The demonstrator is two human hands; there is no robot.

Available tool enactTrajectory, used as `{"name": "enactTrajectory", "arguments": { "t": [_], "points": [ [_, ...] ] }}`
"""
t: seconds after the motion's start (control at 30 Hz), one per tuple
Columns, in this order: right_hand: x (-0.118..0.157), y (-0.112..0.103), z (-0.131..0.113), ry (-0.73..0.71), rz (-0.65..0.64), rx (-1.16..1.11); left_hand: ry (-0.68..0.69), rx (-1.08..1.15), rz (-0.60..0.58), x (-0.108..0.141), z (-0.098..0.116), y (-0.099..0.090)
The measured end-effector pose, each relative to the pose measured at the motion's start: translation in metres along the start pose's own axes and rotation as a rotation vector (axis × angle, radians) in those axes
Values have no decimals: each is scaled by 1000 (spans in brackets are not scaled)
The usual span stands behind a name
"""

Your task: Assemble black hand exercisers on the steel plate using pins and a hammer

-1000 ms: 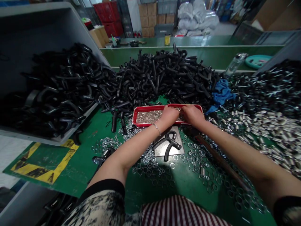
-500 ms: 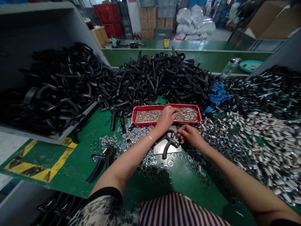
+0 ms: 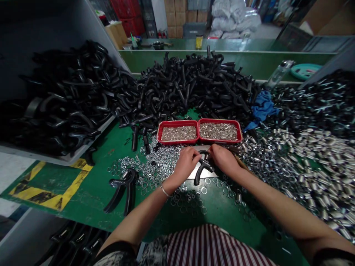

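Note:
A black curved handle part lies on a flat metal plate on the green table. My left hand is at its left side, thumb and fingers pinched together; whatever they hold is too small to make out. At the part's upper right, my right hand has its fingers closed, and their tips touch the part or something small on it. Just beyond my hands stand two red trays, the left one with tiny metal pieces and the right one with small pins.
Black parts form a big heap at the back, beside a tilted grey bin. Metal rings are scattered around the plate. Silver cylinders cover the right side. An assembled black piece lies at left.
My left hand has come back from the right red tray to the black part. My right hand has moved slightly up against the part. The view has shifted a little.

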State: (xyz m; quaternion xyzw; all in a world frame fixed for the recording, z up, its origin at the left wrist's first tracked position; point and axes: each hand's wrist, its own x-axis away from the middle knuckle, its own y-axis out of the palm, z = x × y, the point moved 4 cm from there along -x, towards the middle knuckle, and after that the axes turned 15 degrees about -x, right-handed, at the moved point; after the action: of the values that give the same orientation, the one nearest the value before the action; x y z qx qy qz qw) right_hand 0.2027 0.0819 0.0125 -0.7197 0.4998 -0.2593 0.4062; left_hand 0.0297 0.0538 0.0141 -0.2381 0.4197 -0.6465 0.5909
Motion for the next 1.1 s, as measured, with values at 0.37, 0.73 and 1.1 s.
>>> {"name": "enactTrajectory", "arguments": {
  "t": [0.37, 0.73, 1.1],
  "points": [
    [60, -54, 9, -74, 151, 200, 48, -246, 37, 9, 6, 10],
    [103, -56, 61, 152, 185, 407, 533, -601, -134, 8, 26, 9],
    [82, -67, 105, 222, -264, -199, 489, -546, -166, 32, 34, -1]
  ]
}}
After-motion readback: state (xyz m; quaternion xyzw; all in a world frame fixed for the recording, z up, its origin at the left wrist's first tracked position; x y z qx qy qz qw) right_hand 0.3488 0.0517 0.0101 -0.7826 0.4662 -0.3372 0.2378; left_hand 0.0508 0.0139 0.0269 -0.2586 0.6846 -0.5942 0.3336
